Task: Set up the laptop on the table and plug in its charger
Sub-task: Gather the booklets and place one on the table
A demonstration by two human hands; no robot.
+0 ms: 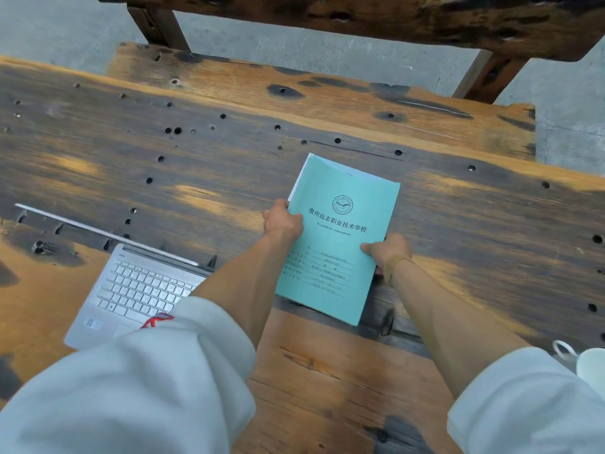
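Both hands grip a teal booklet [337,237]: left hand [282,220] on its nine o'clock edge, right hand [386,250] at its four o'clock. The open laptop [131,290] sits at eight o'clock on the table [196,152]. This looks like clearing space; next, find the charger, which isn't visible.

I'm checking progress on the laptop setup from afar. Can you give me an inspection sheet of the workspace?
Surface: worn wooden table, holed and stained.
Job's things: laptop open at left; charger nothing seen.
Clutter: teal booklet; white cup at the right edge.
Grippers: left hand and right hand both grip the booklet.
Cables: nothing seen.
Surroundings: wooden bench beyond the table, grey floor.
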